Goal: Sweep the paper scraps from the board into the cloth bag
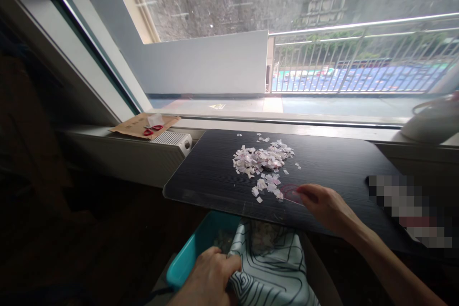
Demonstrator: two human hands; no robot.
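Note:
A heap of small white paper pieces (263,158) lies on the dark tabletop (333,162), with a smaller cluster nearer the front edge. My right hand (321,203) pinches a thin, clear flat piece with pinkish curved lines (292,193), its left end touching that smaller cluster. Below the table edge, my left hand (215,270) grips the side of a pale cloth bag with black lines (272,267). The bag's mouth hangs open under the edge, and paper pieces show inside. Just left of it stands a turquoise bin (190,248), partly hidden by my left hand.
Red-handled scissors (153,130) rest on a brown envelope (134,125) on the sill, above a white radiator (174,141). A blurred-out object (405,210) lies at the table's right end. A pale rounded vessel (430,119) stands on the right sill.

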